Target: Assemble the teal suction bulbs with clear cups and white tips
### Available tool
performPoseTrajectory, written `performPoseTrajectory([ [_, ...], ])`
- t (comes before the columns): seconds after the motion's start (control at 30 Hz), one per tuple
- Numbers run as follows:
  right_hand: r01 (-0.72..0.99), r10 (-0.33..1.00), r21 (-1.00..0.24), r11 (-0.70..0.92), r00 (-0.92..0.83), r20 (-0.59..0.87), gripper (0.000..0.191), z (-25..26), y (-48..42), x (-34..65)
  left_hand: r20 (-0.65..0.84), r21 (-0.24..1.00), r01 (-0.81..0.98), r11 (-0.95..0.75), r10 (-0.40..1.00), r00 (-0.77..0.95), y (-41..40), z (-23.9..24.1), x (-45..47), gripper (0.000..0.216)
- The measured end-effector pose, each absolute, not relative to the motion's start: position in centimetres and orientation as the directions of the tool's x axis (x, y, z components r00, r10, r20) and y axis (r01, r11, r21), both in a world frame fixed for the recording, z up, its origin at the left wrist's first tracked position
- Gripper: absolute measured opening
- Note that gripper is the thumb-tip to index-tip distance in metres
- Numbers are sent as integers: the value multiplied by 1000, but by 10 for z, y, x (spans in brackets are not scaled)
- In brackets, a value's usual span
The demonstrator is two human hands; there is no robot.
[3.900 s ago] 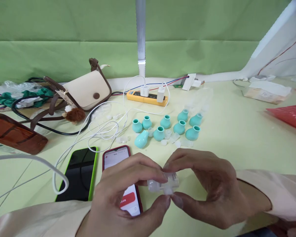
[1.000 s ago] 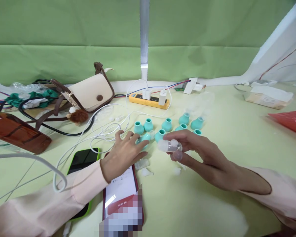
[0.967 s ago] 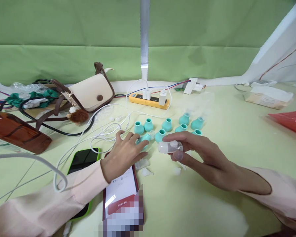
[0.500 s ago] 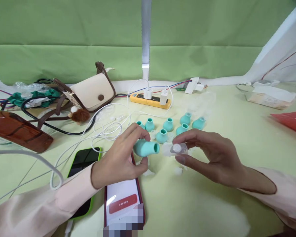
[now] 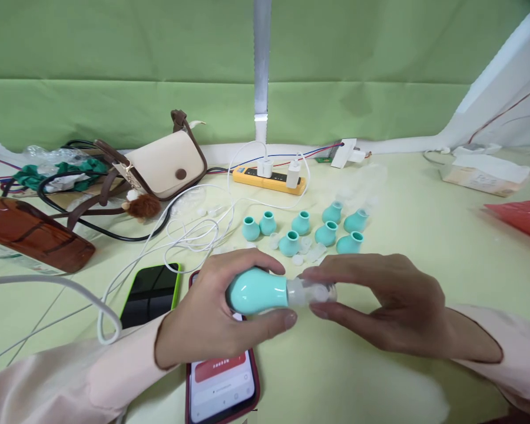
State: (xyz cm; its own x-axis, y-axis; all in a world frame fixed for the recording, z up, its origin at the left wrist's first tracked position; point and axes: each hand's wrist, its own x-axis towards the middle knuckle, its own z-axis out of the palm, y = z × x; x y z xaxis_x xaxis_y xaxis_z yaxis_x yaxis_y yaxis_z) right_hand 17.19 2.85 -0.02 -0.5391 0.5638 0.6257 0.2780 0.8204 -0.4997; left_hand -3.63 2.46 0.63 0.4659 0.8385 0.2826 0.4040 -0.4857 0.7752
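My left hand (image 5: 205, 315) curls round a smooth, glossy teal bulb (image 5: 254, 291), rounded at its closed end and narrowing to a neck. My right hand (image 5: 393, 306) pinches a clear tube (image 5: 320, 292) between thumb and fingers; its frosted collar meets the bulb's mouth, how deeply I can't tell. The bulb is above the red-cased phone (image 5: 223, 383), long axis running across my view, mouth pointing right. Squat, open-necked bulbs (image 5: 289, 242) sit beyond.
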Motion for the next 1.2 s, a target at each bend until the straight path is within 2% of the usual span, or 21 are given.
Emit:
performPoseTrajectory([
  [0.1,335,452,-302,892,-649,612,26,4,26,175,329,709,444,-548,814,479,24,9,-34,19],
  [0.23,315,243,13,949,-757,606,25,5,25,178,298,675,473,-566,796,528,24,12,-34,16],
  [0.37,263,168,68,962,-772,613,39,2,24,180,252,667,491,-560,790,558,23,14,-35,15],
  [0.53,337,268,7,941,-761,591,35,2,23,184,281,646,489,-586,779,561,19,17,-36,16],
  [0.67,306,225,51,951,-792,567,31,5,25,179,352,569,501,-652,744,568,16,15,-38,18],
  [0.77,317,242,6,949,-736,632,28,3,27,172,360,551,512,-659,741,567,14,14,-38,18],
  [0.97,312,359,-198,929,-642,677,30,-2,25,167,319,544,542,-640,755,572,13,15,-34,14],
  [1.2,218,571,-552,805,-536,621,34,-10,23,163,306,423,575,-700,708,637,14,7,-37,17],
])
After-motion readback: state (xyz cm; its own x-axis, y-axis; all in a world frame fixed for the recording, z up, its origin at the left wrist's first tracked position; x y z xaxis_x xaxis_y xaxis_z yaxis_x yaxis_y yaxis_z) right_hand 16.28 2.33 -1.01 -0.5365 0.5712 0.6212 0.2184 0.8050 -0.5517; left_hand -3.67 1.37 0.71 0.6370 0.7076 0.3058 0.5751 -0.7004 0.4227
